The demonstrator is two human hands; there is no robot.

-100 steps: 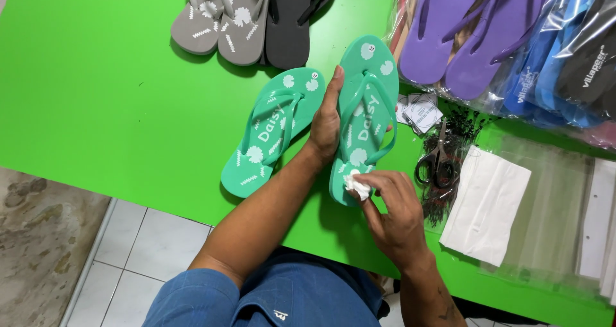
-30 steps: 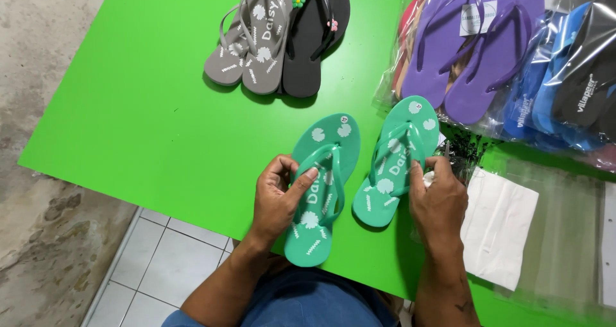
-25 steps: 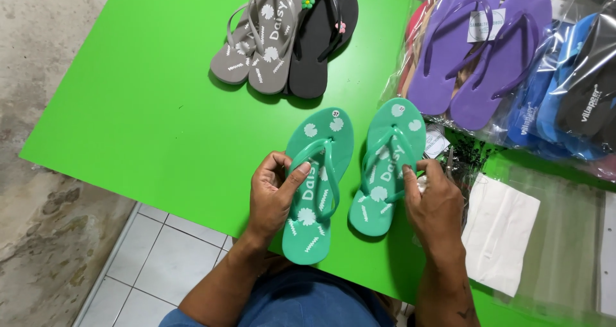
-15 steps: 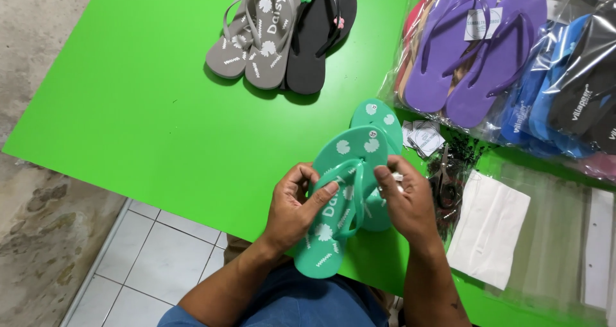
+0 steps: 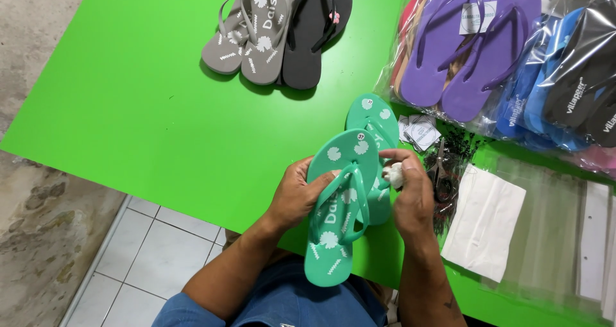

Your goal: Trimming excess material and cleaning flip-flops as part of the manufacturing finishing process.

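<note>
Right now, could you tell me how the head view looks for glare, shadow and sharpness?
Head view: even, soft light; the grey and black sandals cast a short shadow on the green table; glare streaks the clear bags over the purple sandals; both hands, left hand and right hand, and the teal sandals are sharp.
</note>
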